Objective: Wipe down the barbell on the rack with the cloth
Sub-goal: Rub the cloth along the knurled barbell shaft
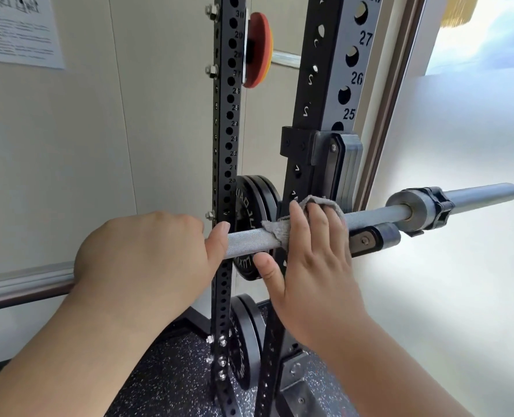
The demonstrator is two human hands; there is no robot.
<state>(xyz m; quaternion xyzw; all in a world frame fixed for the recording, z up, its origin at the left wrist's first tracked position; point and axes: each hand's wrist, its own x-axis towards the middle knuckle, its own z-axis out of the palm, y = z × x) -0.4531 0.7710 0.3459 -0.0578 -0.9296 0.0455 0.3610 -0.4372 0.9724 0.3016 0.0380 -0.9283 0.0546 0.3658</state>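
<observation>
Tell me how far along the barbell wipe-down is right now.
Done: nothing shows as finished; the steel looks alike all along. In hand: the right hand holds the cloth wrapped over the barbell shaft beside the rack hook, while the left hand grips the shaft to steady it. Left: likely the end sleeve past the collar, and the stretch under the left hand.

The barbell (246, 240) shaft was concealed under the gripping left hand (147, 254) and under the cloth (280, 230) wrapped round it by the right hand (313, 257), and its lower-left run was blurred and cut by the frame edge. The notice (21, 31) at upper left was cropped, its print too small to read. A yellow object (457, 10) at upper right was cropped and unidentifiable.
</observation>
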